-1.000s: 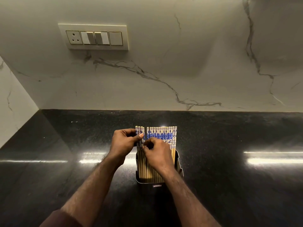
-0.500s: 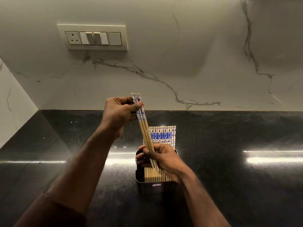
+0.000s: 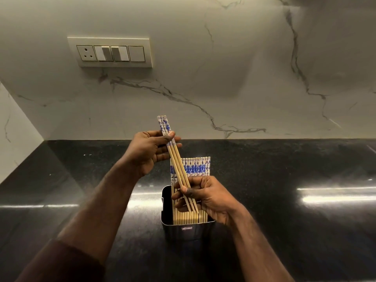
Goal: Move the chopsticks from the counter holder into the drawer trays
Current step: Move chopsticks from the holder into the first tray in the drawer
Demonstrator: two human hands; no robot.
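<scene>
Left hand (image 3: 149,152): raised above and left of the holder, thumb and fingers pinching three chopsticks (image 3: 176,163) just below their blue-patterned tops. The three lie side by side and slant down to the right.

Right hand (image 3: 205,197): low over the holder's mouth, thumb and curled fingers closed round the same three sticks near their plain tapered ends. Both hands therefore carry the one small bundle, one at each end. The tips appear to sit at about the level of the rim (whether they have fully cleared it cannot be told from this angle).

Holder (image 3: 188,231): a dark metal container with a small label on its front, standing on the black counter (image 3: 284,231). A full row of remaining chopsticks (image 3: 195,166) stands upright along its far side, patterned ends up, just behind the right hand.

Progress, as a judgement: early. Only this bundle of three is lifted out of the row; the greater part of the set sits in the holder. No drawer and no trays are in view, so nothing can be confirmed as delivered. Remaining: carry this bundle to the drawer, lay it in a tray, and repeat for the rest.

Surroundings: a white marble-veined wall (image 3: 244,78) behind the counter, bearing a switch plate (image 3: 110,52) with one socket and switches
</scene>
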